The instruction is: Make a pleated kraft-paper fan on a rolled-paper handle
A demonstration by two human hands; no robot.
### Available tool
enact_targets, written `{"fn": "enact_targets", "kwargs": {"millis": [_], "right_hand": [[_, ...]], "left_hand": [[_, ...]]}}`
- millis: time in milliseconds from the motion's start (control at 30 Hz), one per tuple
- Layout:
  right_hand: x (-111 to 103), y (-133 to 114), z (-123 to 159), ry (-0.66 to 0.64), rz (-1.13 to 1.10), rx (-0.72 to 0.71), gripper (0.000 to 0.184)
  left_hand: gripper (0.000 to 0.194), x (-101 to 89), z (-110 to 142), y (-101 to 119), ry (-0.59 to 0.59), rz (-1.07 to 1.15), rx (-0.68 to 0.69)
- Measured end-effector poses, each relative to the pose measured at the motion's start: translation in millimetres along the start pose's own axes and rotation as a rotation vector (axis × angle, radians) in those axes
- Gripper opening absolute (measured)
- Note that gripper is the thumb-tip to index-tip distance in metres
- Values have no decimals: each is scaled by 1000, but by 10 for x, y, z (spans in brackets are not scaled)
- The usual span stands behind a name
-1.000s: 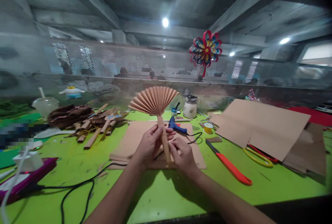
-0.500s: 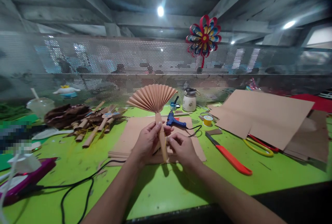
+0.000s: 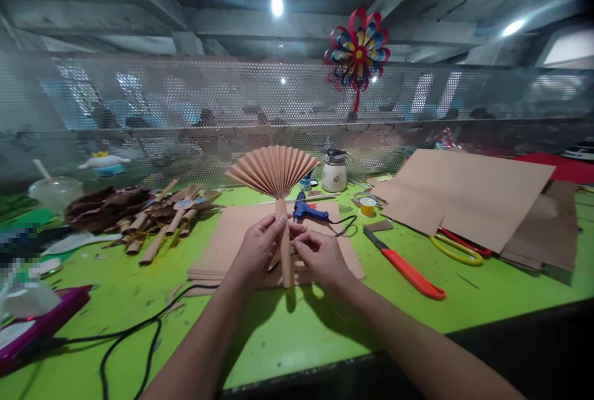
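A pleated brown paper fan [image 3: 273, 168] stands upright before me on a rolled paper handle. My left hand [image 3: 253, 248] is closed round that handle, its thumb pressed against the front. On the other side my right hand [image 3: 322, 258] pinches at the handle's middle, where a fine yellowish thread faintly shows; the fingertips partly hide it. Beneath both hands lies a stack of brown paper sheets [image 3: 218, 239]. A blue glue gun [image 3: 310, 209] rests on the stack behind my right hand. Farther right sits a small yellow thread spool [image 3: 367, 205].
An orange-handled knife [image 3: 413, 273] lies on the green table at right, near yellow-handled scissors [image 3: 457, 258] partly under large brown sheets [image 3: 468, 190]. At left are several finished-looking paper handles [image 3: 174, 221] and a black cable [image 3: 125, 329]. A lidded jar [image 3: 334, 177] stands behind.
The view has tilted down and shifted, so everything sits higher and farther left. My left hand keeps its hold on the fan; my right fingers have moved slightly closer to its handle.
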State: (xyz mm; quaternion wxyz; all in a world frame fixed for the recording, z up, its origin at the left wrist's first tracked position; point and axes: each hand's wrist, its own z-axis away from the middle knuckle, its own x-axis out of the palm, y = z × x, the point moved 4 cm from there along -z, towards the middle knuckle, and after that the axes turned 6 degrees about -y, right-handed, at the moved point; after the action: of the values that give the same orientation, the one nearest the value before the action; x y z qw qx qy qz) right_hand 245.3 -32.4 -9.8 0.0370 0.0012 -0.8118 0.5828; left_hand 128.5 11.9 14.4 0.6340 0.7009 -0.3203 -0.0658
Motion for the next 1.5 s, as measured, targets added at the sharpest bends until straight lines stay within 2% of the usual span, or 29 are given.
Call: {"fn": "enact_targets", "kwargs": {"millis": [100,167,267,333,400,467,533,700,867,1067,1200,1333,1500], "right_hand": [[-23,33,17,-23,-224,154,23],[-7,73,43,-91,-330,274,28],[22,135,86,-191,-269,364,29],[22,133,97,-196,-94,267,21],[33,83,111,-196,115,82,16],[61,27,141,-224,309,-75,14],[80,-7,171,-252,461,-162,14],[104,-23,219,-327,633,-247,14],[125,-78,269,-426,682,-223,14],[60,-167,303,-676,573,-118,12],[8,-163,282,-819,291,15,14],[9,-152,292,-839,-48,187,31],[45,-114,326,-872,-94,233,35]], "left_hand": [[28,-6,5,0,19,45,-16],[27,-19,5,-5,36,101,-22],[24,-50,-5,-18,54,162,-5],[23,-68,-13,-29,57,173,2],[21,-72,-17,-39,53,187,3],[18,-62,-15,-44,48,205,-2],[15,-42,-8,-43,44,227,-7],[9,-21,3,-12,73,276,-3],[12,-79,-11,23,132,288,9],[11,-143,-27,17,181,274,55],[12,-135,-30,23,174,268,76],[14,-107,-29,31,128,271,85],[15,-69,-9,28,78,277,74]]}}
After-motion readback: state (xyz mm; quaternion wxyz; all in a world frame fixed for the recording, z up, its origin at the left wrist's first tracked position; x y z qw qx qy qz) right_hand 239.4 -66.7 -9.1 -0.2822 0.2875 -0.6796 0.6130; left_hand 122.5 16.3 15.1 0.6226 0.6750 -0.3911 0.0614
